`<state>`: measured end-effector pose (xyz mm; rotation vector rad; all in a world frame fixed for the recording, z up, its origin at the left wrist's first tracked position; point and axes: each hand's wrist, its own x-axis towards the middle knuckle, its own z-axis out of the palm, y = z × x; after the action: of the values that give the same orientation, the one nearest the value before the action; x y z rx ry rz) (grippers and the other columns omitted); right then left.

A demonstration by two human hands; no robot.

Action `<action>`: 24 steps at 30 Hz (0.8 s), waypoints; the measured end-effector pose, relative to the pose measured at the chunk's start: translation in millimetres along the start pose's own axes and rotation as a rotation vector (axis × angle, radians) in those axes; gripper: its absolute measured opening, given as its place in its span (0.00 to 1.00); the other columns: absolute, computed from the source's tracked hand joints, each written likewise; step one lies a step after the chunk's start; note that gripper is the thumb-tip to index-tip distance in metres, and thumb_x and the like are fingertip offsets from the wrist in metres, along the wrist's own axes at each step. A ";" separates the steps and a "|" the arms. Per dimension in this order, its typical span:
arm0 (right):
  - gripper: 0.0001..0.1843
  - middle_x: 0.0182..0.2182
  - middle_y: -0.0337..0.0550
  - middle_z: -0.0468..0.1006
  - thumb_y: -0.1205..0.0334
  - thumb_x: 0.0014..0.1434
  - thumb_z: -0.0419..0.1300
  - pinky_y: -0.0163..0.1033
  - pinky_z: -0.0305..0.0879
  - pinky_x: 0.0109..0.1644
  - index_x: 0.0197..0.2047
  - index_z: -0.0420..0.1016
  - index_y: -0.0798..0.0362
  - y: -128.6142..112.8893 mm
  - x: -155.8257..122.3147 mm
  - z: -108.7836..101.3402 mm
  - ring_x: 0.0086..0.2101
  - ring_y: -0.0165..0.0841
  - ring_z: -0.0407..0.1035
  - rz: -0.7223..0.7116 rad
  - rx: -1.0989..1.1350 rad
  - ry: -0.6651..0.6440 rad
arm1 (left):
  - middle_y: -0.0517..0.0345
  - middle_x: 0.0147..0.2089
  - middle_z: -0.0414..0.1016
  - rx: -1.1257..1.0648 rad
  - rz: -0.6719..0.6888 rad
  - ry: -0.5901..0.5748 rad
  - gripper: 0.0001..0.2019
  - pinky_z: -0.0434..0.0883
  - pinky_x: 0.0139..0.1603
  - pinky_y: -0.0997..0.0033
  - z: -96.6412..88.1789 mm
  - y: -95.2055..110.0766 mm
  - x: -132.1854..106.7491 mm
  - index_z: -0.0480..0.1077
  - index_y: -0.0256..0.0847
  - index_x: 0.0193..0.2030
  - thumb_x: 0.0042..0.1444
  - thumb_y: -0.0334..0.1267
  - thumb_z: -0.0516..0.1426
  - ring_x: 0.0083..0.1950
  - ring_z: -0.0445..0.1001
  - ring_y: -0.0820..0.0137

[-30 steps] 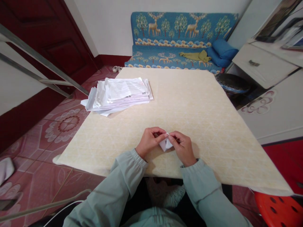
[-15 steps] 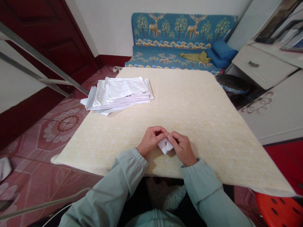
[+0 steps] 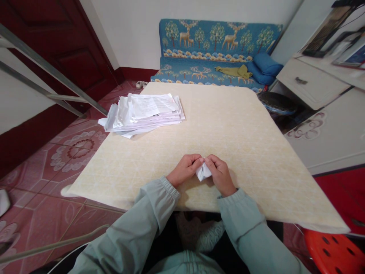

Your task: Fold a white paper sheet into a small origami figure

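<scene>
A small folded white paper (image 3: 203, 174) is pinched between both hands just above the near part of the table. My left hand (image 3: 185, 169) has its thumb and fingers closed on the paper's upper left side. On the other side, my right hand (image 3: 221, 173) grips its upper right, thumb on top. The two thumbs almost meet at the top of the paper, and a pointed end faces me. The fingers hide the paper's far part.
A cream patterned cloth covers the table (image 3: 228, 125). A thick stack of papers (image 3: 148, 110) lies at its far left. Behind stands a blue sofa (image 3: 205, 49) with deer prints. White drawers (image 3: 316, 82) are on the right, with a red stool (image 3: 333, 251) at lower right.
The folded paper has turned and its pointed end has lifted a little away from me. Both hands keep hold of it, with the thumbs shifted slightly. The view has moved slightly.
</scene>
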<state>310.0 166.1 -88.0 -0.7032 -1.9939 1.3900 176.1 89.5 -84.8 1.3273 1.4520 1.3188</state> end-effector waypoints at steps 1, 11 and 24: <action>0.17 0.20 0.33 0.60 0.52 0.62 0.52 0.34 0.52 0.27 0.25 0.61 0.52 1.2 0.1 0.0 0.24 0.27 0.55 0.001 -0.005 0.000 | 0.65 0.22 0.56 0.009 0.006 0.002 0.20 0.54 0.25 0.77 0.6 -0.1 -0.1 0.61 0.37 0.24 0.61 0.50 0.49 0.25 0.55 0.77; 0.16 0.18 0.33 0.61 0.55 0.61 0.54 0.34 0.52 0.26 0.24 0.64 0.53 -2.9 -3.7 -1.9 0.22 0.26 0.56 -0.069 -0.099 0.151 | 0.66 0.19 0.55 0.016 -0.029 -0.032 0.22 0.52 0.23 0.77 3.6 2.2 -0.2 0.62 0.36 0.22 0.59 0.52 0.52 0.22 0.54 0.79; 0.18 0.16 0.33 0.66 0.48 0.57 0.59 0.31 0.49 0.17 0.26 0.68 0.54 -3.9 -2.2 -1.4 0.15 0.23 0.55 0.140 0.169 -0.004 | 0.62 0.18 0.63 -0.116 -0.072 0.171 0.22 0.56 0.20 0.77 0.8 5.3 0.6 0.69 0.35 0.24 0.55 0.54 0.56 0.20 0.59 0.78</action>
<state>312.2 164.2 -84.3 -0.7749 -1.8334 1.6217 177.8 89.8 -79.8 1.0993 1.4986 1.4751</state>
